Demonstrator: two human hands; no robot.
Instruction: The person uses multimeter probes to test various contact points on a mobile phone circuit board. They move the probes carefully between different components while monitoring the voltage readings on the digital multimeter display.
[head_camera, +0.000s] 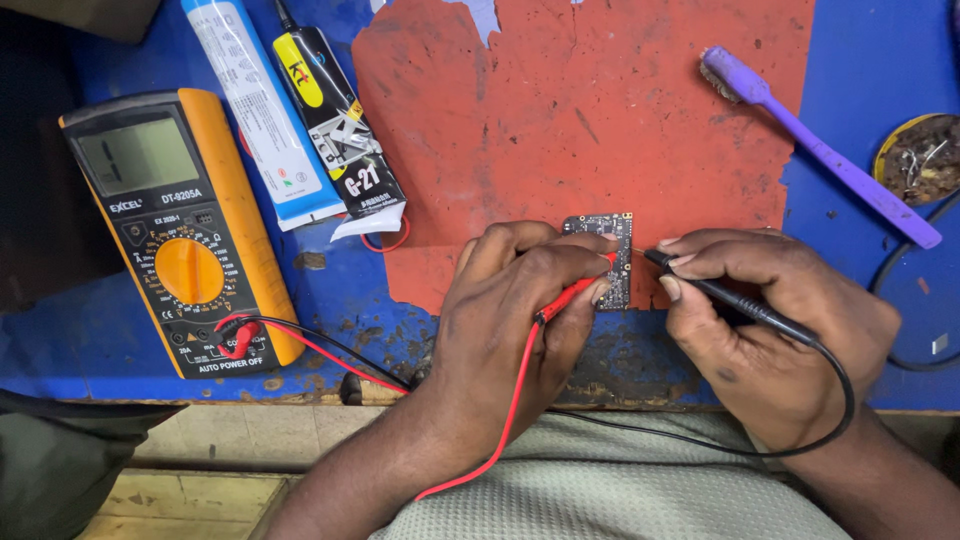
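This is an electronics repair workbench in a small workshop. A yellow digital multimeter (185, 235) with red and black leads lies at the left on a scuffed blue bench top (860, 60). A worn red mat (600, 120) covers the middle, with adhesive tubes (300, 110) at the far left and a purple cleaning toothbrush (815, 140) at the far right.

both forearms are extended forward; the left hand (520, 300) and right hand (770, 320) are curled in pinch grips, fingertips nearly meeting.

one head-worn camera looks almost straight down, close over the blue bench (80, 340), its near edge running across the lower frame.
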